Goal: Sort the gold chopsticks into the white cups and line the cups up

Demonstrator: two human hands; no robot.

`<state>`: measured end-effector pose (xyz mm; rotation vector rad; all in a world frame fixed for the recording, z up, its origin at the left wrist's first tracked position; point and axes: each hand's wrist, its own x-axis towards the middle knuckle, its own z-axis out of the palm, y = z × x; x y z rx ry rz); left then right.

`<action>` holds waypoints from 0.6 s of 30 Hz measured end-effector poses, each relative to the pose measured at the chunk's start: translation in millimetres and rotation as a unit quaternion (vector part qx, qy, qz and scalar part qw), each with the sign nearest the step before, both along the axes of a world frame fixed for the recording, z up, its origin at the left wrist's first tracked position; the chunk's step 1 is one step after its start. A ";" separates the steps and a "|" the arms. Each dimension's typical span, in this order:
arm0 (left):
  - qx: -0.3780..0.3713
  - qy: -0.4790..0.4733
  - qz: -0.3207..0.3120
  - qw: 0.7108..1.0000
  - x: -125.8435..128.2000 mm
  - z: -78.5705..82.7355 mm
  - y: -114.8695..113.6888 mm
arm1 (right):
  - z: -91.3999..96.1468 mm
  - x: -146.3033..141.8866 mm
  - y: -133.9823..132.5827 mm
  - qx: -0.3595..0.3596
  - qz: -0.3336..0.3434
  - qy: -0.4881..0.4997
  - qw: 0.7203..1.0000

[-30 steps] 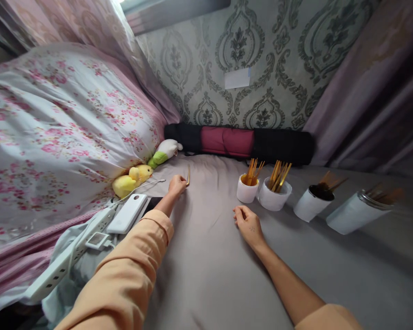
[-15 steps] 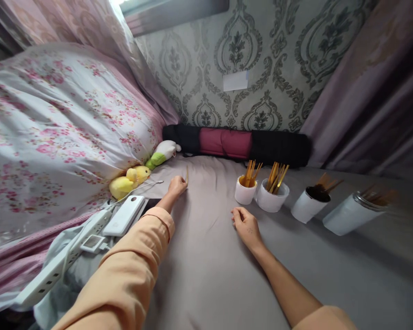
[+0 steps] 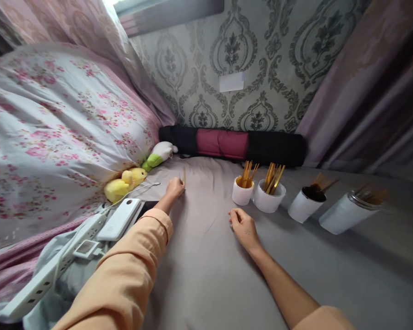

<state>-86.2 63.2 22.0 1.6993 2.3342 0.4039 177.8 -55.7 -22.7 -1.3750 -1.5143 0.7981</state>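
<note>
My left hand (image 3: 175, 187) is stretched out over the grey bed sheet (image 3: 206, 270) and pinches a thin golden stick (image 3: 184, 175) that stands upright. My right hand (image 3: 241, 225) lies on the sheet with its fingers curled, just in front of a small white cup (image 3: 241, 193) full of golden sticks. Beside that cup stands a wider white cup (image 3: 267, 198) with more sticks, then a white cup with a dark inside (image 3: 302, 206) and a tall white tumbler (image 3: 344, 213), both also holding sticks.
A flowered quilt (image 3: 55, 123) is piled at the left, with yellow and green-white plush toys (image 3: 124, 183) at its foot. A white power bank (image 3: 119, 219), a dark phone and a power strip (image 3: 48, 275) lie near my left arm. A black and maroon roll (image 3: 230, 144) lies along the patterned wall.
The view has drifted slightly. Both hands keep their places, the left still pinching the stick, the right still resting on the sheet.
</note>
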 end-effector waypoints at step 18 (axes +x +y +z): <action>-0.015 0.018 -0.008 1.000 1.1 -6.0 9.0 | -1.2 -0.6 -0.7 0.001 0.001 0.007 1.000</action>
